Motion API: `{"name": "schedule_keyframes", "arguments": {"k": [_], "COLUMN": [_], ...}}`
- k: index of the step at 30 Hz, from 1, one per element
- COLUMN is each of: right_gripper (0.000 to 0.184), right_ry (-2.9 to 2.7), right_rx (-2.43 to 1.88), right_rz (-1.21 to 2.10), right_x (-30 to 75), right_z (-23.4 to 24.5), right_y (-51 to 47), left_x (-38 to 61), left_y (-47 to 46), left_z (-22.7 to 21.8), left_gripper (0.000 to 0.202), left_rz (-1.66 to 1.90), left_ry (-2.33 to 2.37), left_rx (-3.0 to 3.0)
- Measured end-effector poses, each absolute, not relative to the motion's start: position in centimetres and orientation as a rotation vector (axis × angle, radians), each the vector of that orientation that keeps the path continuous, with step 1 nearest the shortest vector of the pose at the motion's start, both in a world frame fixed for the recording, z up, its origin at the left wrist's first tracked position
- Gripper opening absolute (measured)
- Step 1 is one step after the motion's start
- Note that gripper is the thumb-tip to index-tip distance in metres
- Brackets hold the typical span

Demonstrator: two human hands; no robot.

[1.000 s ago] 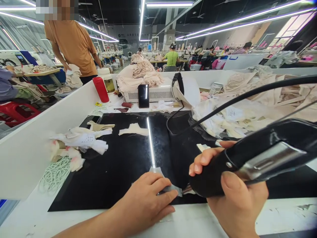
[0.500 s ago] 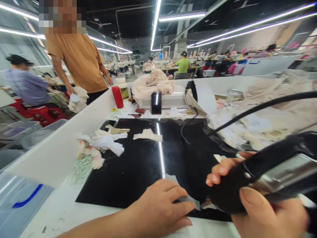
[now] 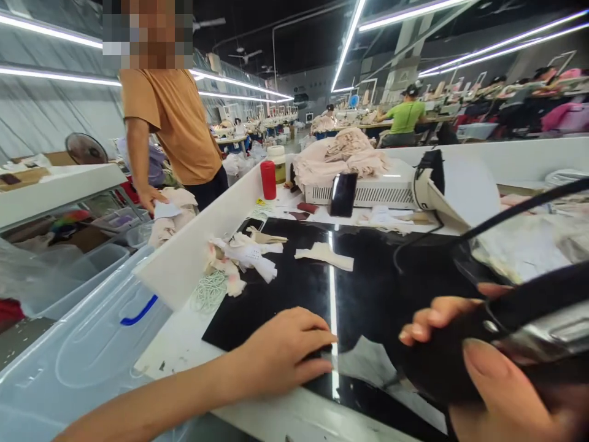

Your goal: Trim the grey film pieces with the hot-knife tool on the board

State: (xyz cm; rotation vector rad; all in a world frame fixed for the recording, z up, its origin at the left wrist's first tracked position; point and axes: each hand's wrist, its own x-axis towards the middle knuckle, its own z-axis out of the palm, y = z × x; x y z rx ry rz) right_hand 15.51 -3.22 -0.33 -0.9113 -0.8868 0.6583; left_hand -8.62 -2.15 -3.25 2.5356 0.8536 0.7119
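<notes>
Rows of lit sewing stations fill the hall behind a white table covered by a black mat (image 3: 276,301). The left hand (image 3: 285,353) lies flat with its fingers stretched out, gripping nothing, its fingertips at the left edge of a grey fabric piece (image 3: 368,365) on the mat's near edge. The right hand (image 3: 501,393) is wrapped tight around a black corded hand tool (image 3: 529,319), whose nose sits over the right side of that piece; the tip is hidden. Farther back lie a scrap pile (image 3: 239,258) and a cream fabric cutout (image 3: 324,255), well apart from both hands. A white side wall (image 3: 193,258) bounds the left, with a clear plastic bin (image 3: 92,344) beyond it. Bare mat lies open between.
</notes>
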Motion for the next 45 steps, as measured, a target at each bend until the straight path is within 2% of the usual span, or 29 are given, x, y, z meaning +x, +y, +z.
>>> {"name": "schedule_keyframes", "arguments": {"k": [4, 8, 14, 20, 24, 31, 45], "right_gripper": [0.051, 0.049, 0.046, 0.038, 0.039, 0.038, 0.037], "right_ry": [-0.915, -0.940, -0.999, -1.062, -1.056, -1.097, -1.094], "right_rx": [-0.881, -0.810, -0.749, -0.692, -0.708, -0.668, -0.662], "right_rz": [0.724, 0.774, 0.775, 0.769, 0.762, 0.779, 0.789], "right_x": [11.9, 11.0, 9.8, 9.3, 9.4, 9.3, 9.3], "right_z": [2.3, 1.9, 1.1, 0.8, 0.7, 0.6, 0.4], "right_y": [-4.4, -3.5, -3.0, -3.1, -3.2, -3.4, -3.3], "left_x": [-10.0, -9.5, -8.6, -8.8, -8.5, -8.4, -9.7], "left_y": [-2.6, -2.8, -2.8, -3.1, -3.3, -3.4, -4.5], "left_z": [-3.9, -4.7, -5.2, -5.5, -5.3, -5.4, -5.1], "left_gripper": [0.036, 0.033, 0.015, 0.029, 0.015, 0.009, 0.016], "left_rz": [0.709, 0.765, 0.838, 0.788, 0.818, 0.893, 0.991], "left_ry": [0.960, 0.949, 0.907, 0.975, 0.956, 0.906, 0.871], "left_rx": [2.434, 2.433, 2.414, 2.334, 2.338, 2.436, 2.839]}}
